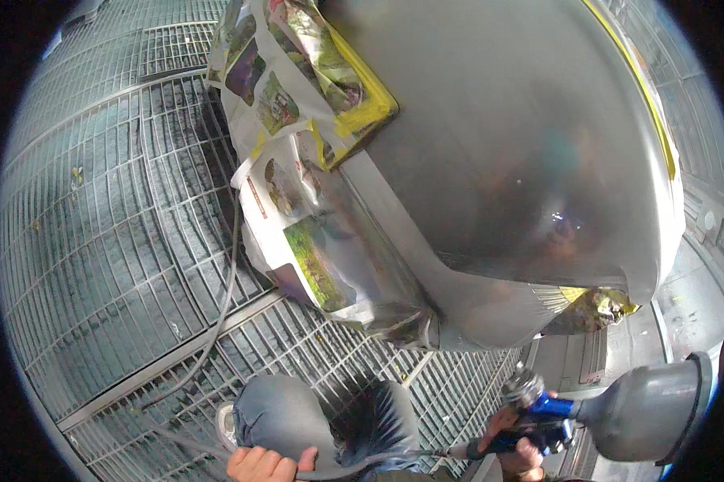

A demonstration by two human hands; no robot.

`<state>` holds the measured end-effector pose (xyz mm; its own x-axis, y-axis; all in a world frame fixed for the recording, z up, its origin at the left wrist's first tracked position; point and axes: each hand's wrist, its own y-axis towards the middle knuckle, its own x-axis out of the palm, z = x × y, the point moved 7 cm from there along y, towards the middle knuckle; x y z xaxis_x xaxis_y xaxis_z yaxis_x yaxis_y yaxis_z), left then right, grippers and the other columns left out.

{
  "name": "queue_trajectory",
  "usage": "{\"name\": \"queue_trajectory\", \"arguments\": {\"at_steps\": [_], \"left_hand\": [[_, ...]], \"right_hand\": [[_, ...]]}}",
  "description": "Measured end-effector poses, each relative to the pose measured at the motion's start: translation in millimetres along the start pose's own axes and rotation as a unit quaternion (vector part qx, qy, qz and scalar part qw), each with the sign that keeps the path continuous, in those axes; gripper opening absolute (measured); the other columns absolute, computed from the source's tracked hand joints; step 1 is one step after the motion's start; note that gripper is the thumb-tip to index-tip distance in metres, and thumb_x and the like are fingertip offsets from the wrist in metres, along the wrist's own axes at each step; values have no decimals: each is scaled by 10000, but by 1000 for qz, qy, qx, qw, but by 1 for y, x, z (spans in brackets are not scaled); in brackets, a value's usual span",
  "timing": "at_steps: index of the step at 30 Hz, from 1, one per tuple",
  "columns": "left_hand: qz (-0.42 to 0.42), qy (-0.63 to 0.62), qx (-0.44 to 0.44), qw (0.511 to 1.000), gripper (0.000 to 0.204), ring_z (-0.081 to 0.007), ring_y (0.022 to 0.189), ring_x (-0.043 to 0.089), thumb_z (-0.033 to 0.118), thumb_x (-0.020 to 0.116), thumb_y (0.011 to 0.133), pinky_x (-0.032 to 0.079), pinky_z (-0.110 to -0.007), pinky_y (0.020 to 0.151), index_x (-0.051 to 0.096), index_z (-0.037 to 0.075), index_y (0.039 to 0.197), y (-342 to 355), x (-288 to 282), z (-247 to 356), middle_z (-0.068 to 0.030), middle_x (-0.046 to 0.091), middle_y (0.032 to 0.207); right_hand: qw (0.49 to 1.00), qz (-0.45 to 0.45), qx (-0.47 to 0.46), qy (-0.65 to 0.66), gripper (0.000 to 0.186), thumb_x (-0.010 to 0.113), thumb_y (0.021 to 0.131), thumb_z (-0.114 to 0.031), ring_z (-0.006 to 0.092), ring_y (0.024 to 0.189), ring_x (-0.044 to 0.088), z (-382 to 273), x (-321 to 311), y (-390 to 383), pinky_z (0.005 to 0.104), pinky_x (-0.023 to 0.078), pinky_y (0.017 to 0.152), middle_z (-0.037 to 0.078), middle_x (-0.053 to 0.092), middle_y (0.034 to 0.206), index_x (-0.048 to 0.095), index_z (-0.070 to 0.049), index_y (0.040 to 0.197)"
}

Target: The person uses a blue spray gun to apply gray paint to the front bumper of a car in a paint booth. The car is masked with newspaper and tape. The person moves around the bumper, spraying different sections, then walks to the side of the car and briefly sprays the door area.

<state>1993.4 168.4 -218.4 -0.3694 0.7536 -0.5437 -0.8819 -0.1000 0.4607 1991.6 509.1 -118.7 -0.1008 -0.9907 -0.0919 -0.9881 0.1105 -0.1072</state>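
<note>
Low at the centre, my left hand (260, 465) is closed around a grey air hose (378, 459). To its right, my right hand (519, 458) wraps the handle of a blue spray gun (548, 404), where the hose joins. The gun has a silver nozzle and a large grey paint cup (645, 411) leaning out to the right. Ahead is a glossy dark grey vehicle panel (474, 145), apart from both hands. Printed masking paper (278, 173) covers its left side, held by yellow tape (370, 112).
A metal grating floor (113, 233) spreads under and left of the vehicle. Across it the hose curves up toward the masked side. My bent knees (282, 414) are close below the panel's lower edge. More crumpled masking (595, 309) hangs at that edge on the right. A pale booth wall (695, 145) stands at the far right.
</note>
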Motion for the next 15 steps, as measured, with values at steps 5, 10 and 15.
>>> {"name": "queue_trajectory", "arguments": {"at_steps": [5,10,15], "left_hand": [[10,8,9,1000,542,-245,450,356,201,816,752,233,-381,438,334,103,526,-14,9,29,-71,260,515],[-5,8,65,998,536,-249,453,358,265,749,828,235,-379,438,333,97,536,-35,32,63,-70,262,524],[17,95,99,990,479,-230,427,356,286,763,672,213,-368,469,357,117,482,-59,45,82,-38,333,483]], "right_hand": [[999,28,-42,5,649,741,766,-342,302,804,627,2,-42,-5,431,586,538,160,587,891,455,-20,1251],[997,25,-4,68,767,728,797,-245,330,843,636,21,-60,-41,450,581,629,211,609,1017,298,-201,1431],[986,100,-73,112,632,662,797,-290,286,689,653,11,-133,-63,373,585,543,191,598,972,393,-9,1294]]}}
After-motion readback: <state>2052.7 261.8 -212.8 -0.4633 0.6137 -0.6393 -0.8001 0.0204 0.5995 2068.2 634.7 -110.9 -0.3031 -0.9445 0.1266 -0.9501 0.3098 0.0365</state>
